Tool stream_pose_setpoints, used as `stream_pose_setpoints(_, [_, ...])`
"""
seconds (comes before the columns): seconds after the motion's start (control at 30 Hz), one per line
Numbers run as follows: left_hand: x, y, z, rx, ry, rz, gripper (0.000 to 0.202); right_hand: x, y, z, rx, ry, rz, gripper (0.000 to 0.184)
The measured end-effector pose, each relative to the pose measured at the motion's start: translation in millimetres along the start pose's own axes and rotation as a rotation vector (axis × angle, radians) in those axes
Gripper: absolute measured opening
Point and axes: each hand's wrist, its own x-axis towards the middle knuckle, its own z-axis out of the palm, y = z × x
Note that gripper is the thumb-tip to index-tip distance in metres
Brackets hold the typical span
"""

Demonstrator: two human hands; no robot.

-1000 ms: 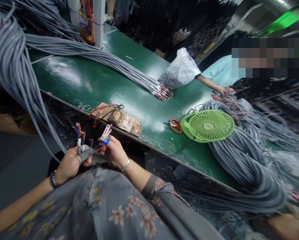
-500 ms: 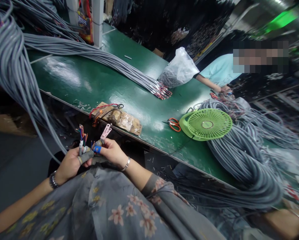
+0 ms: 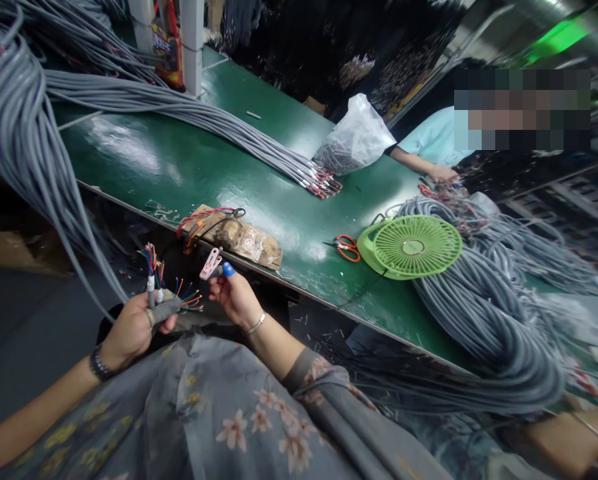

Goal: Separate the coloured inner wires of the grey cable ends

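Note:
My left hand (image 3: 131,330) is closed round the ends of grey cables (image 3: 159,305) whose stripped coloured wires fan out above and to the right of my thumb. My right hand (image 3: 236,297), a blue cap on one fingertip, pinches a small pink stripping tool (image 3: 211,263) held up a little to the right of those wires, apart from them. Both hands hover over my lap, just in front of the green table's near edge (image 3: 303,290).
A brown taped pad with red and black leads (image 3: 239,237) lies on the table edge. Orange scissors (image 3: 347,247), a green fan (image 3: 411,247), a plastic bag (image 3: 355,140) and thick grey cable bundles (image 3: 483,313) fill the table. Another person's hand (image 3: 441,173) works at the far side.
My right hand with the pink tool has pulled away to the right and slightly up from the wire ends. More coloured wires now stick out bare beside my left thumb.

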Motion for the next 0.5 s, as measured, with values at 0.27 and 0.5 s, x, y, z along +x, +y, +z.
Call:
stream_pose_setpoints(0.27, [13,16,-1.9,-0.098,-0.180,-0.104,0.047,11,-5,5,-0.163,-0.272,-0.089,0.063])
stream_pose_setpoints(0.5, [26,16,7.5,-0.054,-0.245,-0.082,0.048,16,1,12,-0.233,-0.056,-0.305,0.068])
